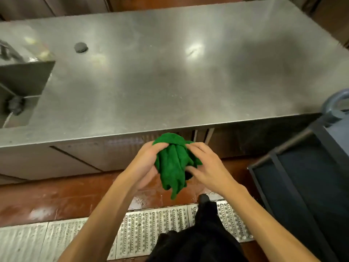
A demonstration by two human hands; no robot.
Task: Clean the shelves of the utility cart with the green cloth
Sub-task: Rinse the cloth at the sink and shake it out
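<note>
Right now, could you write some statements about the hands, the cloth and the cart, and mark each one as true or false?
1. The left hand and the right hand both hold the green cloth. True.
2. The green cloth lies flat on the steel counter. False: it hangs bunched between the hands, in front of the steel counter.
3. The utility cart stands at the person's right. True.
4. The green cloth touches the utility cart. False: they are apart.
</note>
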